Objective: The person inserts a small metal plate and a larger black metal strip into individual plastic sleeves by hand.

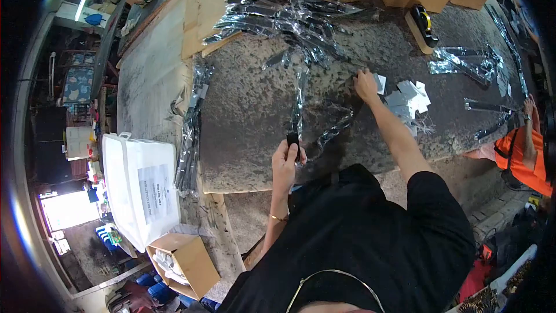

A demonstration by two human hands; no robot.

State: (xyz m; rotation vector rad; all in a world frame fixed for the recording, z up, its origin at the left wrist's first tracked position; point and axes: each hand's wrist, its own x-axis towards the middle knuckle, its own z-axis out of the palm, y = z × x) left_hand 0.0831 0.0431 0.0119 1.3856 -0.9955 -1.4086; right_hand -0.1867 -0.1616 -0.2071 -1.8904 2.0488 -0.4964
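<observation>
My left hand (284, 165) is closed around the end of a black strip in clear plastic (299, 104), which stretches away from me over the dark worktable (243, 116). My right hand (366, 87) is down at the table with its fingers bent together; what they hold, if anything, is hidden. A white card (380, 83) lies right beside that hand. To its right is a loose pile of white and grey cards (410, 98). Another plastic-wrapped strip (336, 127) lies between my hands.
A heap of plastic-wrapped black strips (284, 17) lies at the back. More wrapped strips (191, 127) line the left edge, near a white plastic bin (136, 179) and cardboard box (194, 264). A tape dispenser (423, 28) is back right. Another person in orange (524, 159) works at right.
</observation>
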